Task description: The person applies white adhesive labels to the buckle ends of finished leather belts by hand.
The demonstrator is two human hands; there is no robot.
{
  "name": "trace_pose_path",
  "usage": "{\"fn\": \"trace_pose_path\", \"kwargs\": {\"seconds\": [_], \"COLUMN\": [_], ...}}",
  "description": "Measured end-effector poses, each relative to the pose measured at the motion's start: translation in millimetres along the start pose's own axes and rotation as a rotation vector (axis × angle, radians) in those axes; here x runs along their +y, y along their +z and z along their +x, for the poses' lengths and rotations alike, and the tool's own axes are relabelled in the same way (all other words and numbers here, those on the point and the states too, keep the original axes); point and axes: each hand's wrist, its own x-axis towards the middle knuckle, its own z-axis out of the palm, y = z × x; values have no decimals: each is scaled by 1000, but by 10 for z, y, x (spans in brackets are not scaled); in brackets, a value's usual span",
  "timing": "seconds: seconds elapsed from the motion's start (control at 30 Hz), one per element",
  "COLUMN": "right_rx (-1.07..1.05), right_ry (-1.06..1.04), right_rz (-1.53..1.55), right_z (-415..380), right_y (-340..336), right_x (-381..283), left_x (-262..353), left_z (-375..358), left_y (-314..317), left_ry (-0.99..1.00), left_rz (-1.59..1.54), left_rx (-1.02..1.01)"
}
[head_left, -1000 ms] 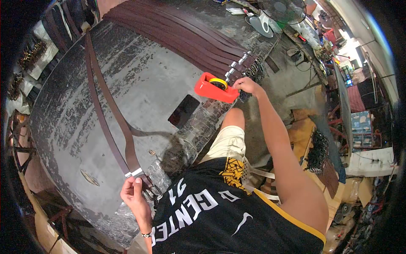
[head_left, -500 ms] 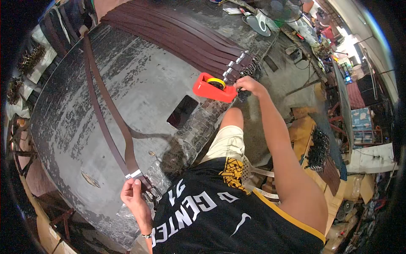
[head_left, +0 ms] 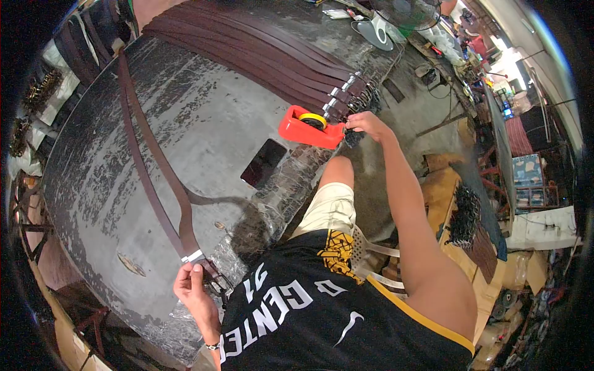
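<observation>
My left hand (head_left: pixel 190 285) pinches the buckle end of two brown belts (head_left: pixel 162 167), just below a white band (head_left: pixel 193 256) around them. The metal buckles (head_left: pixel 218 283) lie beside its fingers, near the black shirt. My right hand (head_left: pixel 365 125) is closed at the front end of a red tape dispenser (head_left: pixel 296 130), fingertips together; any tape between them is too small to make out. A yellow-cored tape roll (head_left: pixel 313 120) sits in the dispenser. Close behind are banded brown belts (head_left: pixel 272 59) with buckles (head_left: pixel 366 98) at the table edge.
A dark phone (head_left: pixel 264 163) lies on the worn grey table (head_left: pixel 99 185). At the far edge stands a fan (head_left: pixel 408 11), near a grey disc-shaped object (head_left: pixel 375 34). Cardboard and a pile of black buckles (head_left: pixel 465 216) are at the right. More straps hang at the upper left.
The whole view has shifted slightly. My right hand stays at the dispenser's front end, its fingers a little changed in position. My left hand keeps its hold on the belts.
</observation>
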Motion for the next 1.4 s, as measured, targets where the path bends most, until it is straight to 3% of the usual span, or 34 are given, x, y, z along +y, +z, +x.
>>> {"fn": "trace_pose_path", "kwargs": {"seconds": [0.17, 0.37, 0.87, 1.07, 1.4], "right_rx": [-37, -58, -55, -69, -107], "right_ry": [32, 146, 157, 109, 180], "right_rz": [-148, 19, 140, 552, 733], "right_z": [-59, 8, -55, -56, -47], "right_y": [-13, 15, 103, 214, 253], "right_x": [-68, 109, 186, 447, 443], "left_x": [31, 8, 2, -10, -73], "left_z": [-3, 16, 24, 20, 23], "left_y": [24, 20, 29, 52, 40], "left_ry": [-11, 3, -19, -22, -4], "left_rz": [8, 2, 10, 28, 14], "left_rx": [-13, -13, -21, -4, -21]}}
